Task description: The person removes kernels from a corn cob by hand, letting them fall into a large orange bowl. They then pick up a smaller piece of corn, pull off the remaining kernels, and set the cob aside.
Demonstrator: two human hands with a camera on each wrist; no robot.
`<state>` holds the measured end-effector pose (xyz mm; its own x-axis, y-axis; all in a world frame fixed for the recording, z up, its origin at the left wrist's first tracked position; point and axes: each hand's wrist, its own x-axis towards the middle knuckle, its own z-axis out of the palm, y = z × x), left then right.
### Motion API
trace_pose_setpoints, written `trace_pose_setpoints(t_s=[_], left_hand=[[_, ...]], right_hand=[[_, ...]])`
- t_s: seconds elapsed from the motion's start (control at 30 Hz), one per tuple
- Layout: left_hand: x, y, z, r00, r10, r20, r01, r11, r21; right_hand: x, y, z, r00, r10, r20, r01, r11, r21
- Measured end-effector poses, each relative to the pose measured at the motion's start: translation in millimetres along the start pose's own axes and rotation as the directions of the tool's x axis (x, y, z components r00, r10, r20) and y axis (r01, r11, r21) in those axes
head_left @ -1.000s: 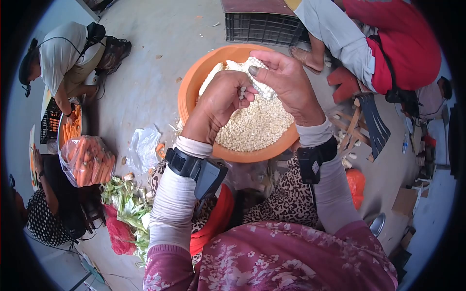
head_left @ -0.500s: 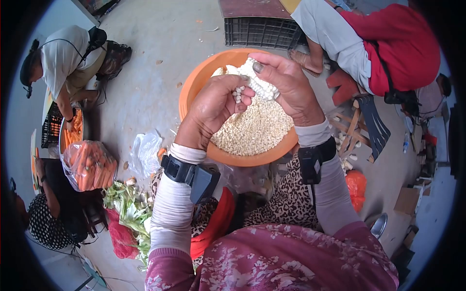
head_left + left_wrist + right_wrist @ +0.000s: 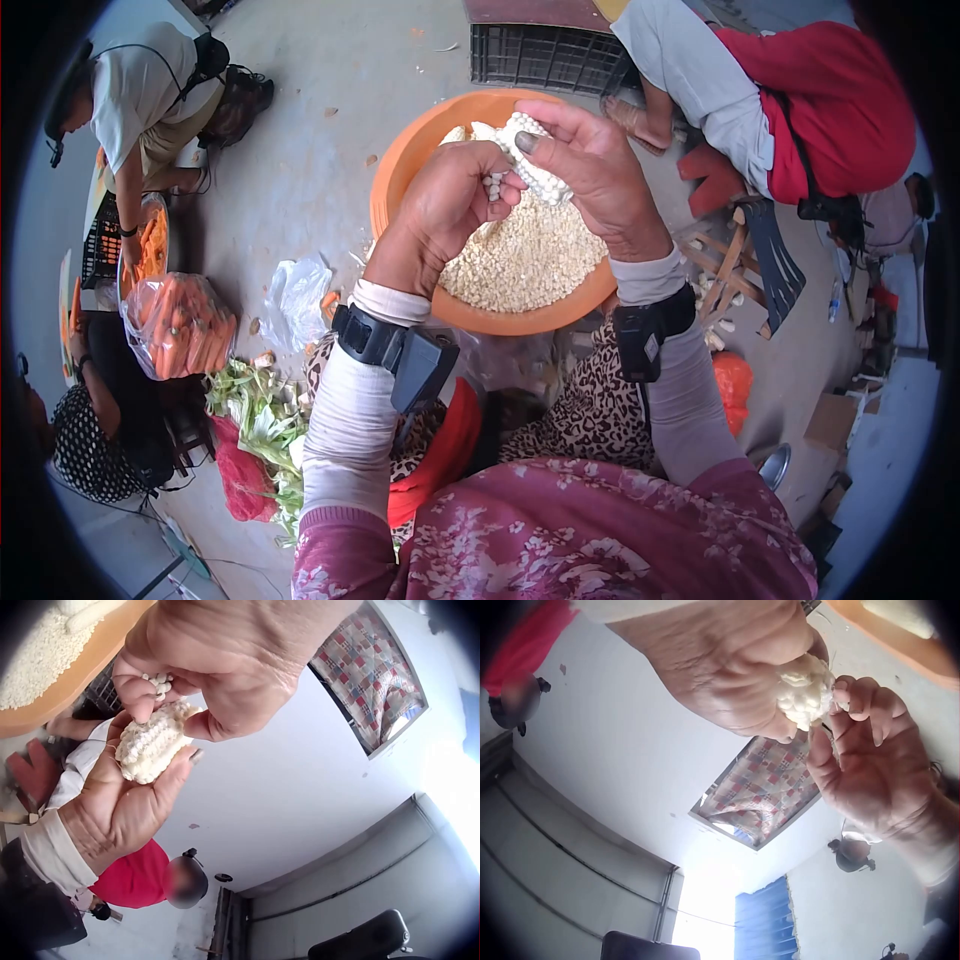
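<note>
My right hand (image 3: 598, 175) grips a white ear of corn (image 3: 540, 170) over a wide orange basin (image 3: 386, 190). Close against the ear, my left hand (image 3: 450, 195) has its thumb at the cob. Several loose kernels (image 3: 493, 184) sit in its curled fingers. In the left wrist view, part of the ear (image 3: 154, 742) shows bare rows where kernels are gone. The right wrist view has the ear's kernel-covered end (image 3: 806, 694) between both hands. Loose kernels (image 3: 520, 265) fill the lower basin, and more white ears (image 3: 483, 132) lie at its far side, partly behind my left hand.
Left of the basin lie a clear plastic bag (image 3: 297, 300), corn husks (image 3: 265, 415) and a bag of carrots (image 3: 180, 325). A black crate (image 3: 545, 55) stands beyond it. At right are a folding stool (image 3: 760, 265) and a person in red (image 3: 840, 110). Other people work at left.
Both hands stay at the ear over the basin. My left hand drew slightly down, then came back up against the cob. The person at upper left shifted an arm over the carrots.
</note>
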<state>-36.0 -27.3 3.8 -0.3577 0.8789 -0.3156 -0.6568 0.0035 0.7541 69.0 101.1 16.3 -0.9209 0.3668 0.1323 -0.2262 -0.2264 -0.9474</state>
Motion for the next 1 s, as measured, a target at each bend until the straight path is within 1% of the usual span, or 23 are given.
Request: trace_pose_setpoints(t_s=[0.03, 0.1, 0.17, 0.2, 0.23, 0.3, 0.37, 0.43, 0.5, 0.63, 0.7, 0.8, 0.87, 0.93, 0.97, 1.0], left_hand=[[0.0, -0.5, 0.4, 1.000, 0.008, -0.001, -0.008, 0.999, 0.031], [2.3, -4.7, 0.4, 1.000, 0.014, -0.002, -0.014, 0.998, 0.062], [7.7, -12.4, -0.4, 0.997, 0.040, -0.063, -0.031, 0.992, 0.126], [6.3, -11.0, 2.3, 0.997, 0.038, -0.060, -0.030, 0.991, 0.128], [3.4, -7.7, 6.8, 0.998, 0.042, -0.054, -0.036, 0.994, 0.102], [1.7, -3.8, 11.0, 0.998, 0.045, -0.040, -0.041, 0.996, 0.083], [1.1, -1.0, 10.0, 0.999, 0.023, 0.038, -0.021, 0.999, -0.034], [0.0, -0.4, 12.2, 0.999, 0.012, 0.032, -0.011, 0.999, -0.048], [-0.5, -0.7, 12.8, 1.000, 0.001, 0.021, 0.000, 0.998, -0.064], [2.9, -1.7, 9.5, 1.000, 0.002, 0.028, -0.002, 1.000, -0.018], [6.2, -3.7, 5.7, 0.999, -0.004, 0.036, 0.004, 1.000, 0.000], [8.2, -6.2, 4.6, 0.999, -0.011, 0.045, 0.009, 0.999, 0.037], [6.3, -5.1, 8.6, 1.000, -0.011, -0.007, 0.011, 0.999, 0.051], [10.1, -12.5, 2.8, 1.000, 0.017, 0.004, -0.017, 0.997, 0.082], [11.6, -14.9, 0.9, 0.999, 0.045, 0.015, -0.046, 0.993, 0.112], [10.3, -13.2, 3.2, 0.999, 0.044, 0.017, -0.045, 0.993, 0.114]], right_hand=[[-0.5, 1.0, -1.1, 1.000, 0.006, 0.002, -0.006, 1.000, 0.000], [-0.7, 1.7, -4.4, 1.000, 0.016, 0.002, -0.016, 0.996, 0.084], [-0.7, 1.6, -6.5, 0.999, 0.026, -0.026, -0.024, 0.997, 0.079], [-0.4, 1.0, -6.9, 0.998, 0.033, -0.055, -0.028, 0.997, 0.075], [0.2, 0.1, -9.2, 0.998, 0.025, -0.059, -0.021, 0.997, 0.074], [-0.4, -1.7, -16.2, 0.998, 0.060, -0.028, -0.058, 0.994, 0.090], [-2.8, -4.2, -17.7, 0.998, 0.061, -0.016, -0.059, 0.993, 0.104], [-5.3, -5.5, -18.0, 0.998, 0.068, -0.001, -0.067, 0.991, 0.119], [-6.5, -5.6, -16.7, 0.998, 0.054, -0.035, -0.050, 0.995, 0.089], [-6.3, -8.6, -12.9, 0.998, 0.056, -0.042, -0.054, 0.997, 0.055], [-6.9, -10.0, -10.9, 0.999, 0.053, 0.004, -0.053, 0.998, 0.023], [-8.8, -13.2, -8.2, 0.998, 0.059, 0.029, -0.059, 0.998, -0.014], [-7.3, -8.1, -9.7, 0.999, 0.049, 0.006, -0.049, 0.999, -0.003], [-5.8, -6.3, -12.7, 0.999, 0.036, -0.019, -0.036, 0.999, 0.006], [-5.3, -6.7, -14.5, 0.999, 0.045, -0.021, -0.045, 0.999, 0.015], [-5.4, -7.4, -15.8, 0.998, 0.055, -0.024, -0.054, 0.998, 0.025]])
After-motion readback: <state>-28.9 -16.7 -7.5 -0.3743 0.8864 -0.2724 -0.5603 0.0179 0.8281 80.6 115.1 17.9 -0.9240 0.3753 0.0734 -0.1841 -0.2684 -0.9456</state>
